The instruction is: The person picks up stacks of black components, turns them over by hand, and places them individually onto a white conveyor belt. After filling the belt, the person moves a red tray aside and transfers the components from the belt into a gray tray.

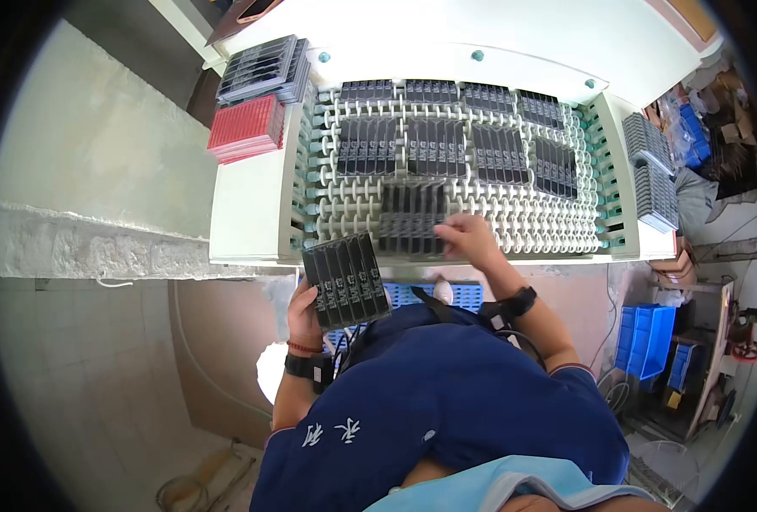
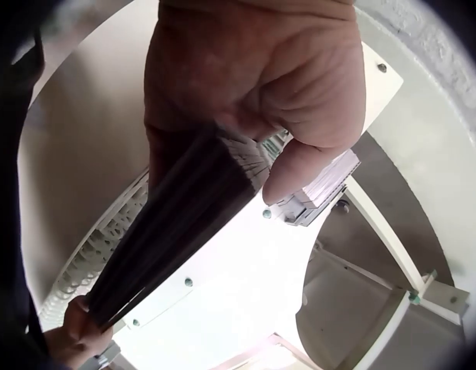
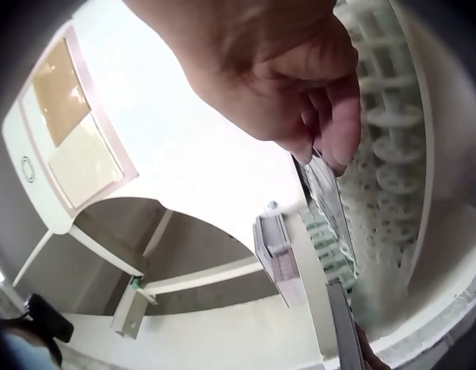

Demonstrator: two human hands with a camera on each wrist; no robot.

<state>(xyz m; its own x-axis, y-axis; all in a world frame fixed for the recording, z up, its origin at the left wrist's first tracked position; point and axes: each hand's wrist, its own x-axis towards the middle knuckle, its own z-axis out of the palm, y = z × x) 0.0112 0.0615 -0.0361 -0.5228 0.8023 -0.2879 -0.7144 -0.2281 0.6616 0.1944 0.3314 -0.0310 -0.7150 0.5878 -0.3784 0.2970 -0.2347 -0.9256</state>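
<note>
My left hand [image 1: 304, 317] grips a stack of thin dark panels [image 1: 344, 280] in front of the conveyor's near edge, thumb lying on the top face. Several layers show at the stack's edge [image 2: 242, 158] in the left wrist view. My right hand [image 1: 471, 239] pinches the right edge of one dark ribbed panel [image 1: 411, 218], blurred over the front rollers. Edge-on in the right wrist view, this panel [image 3: 329, 193] hangs from thumb and fingertips. Beyond it, rows of similar dark panels [image 1: 436, 147] lie flat on the white roller conveyor [image 1: 524, 226].
At the left ledge stand a red stack [image 1: 246, 128] and grey panel stacks [image 1: 263, 70]. More grey stacks [image 1: 656, 192] sit on the right ledge. A white machine cover [image 1: 395, 38] closes the far side. Blue crates [image 1: 643, 341] stand on the floor to the right.
</note>
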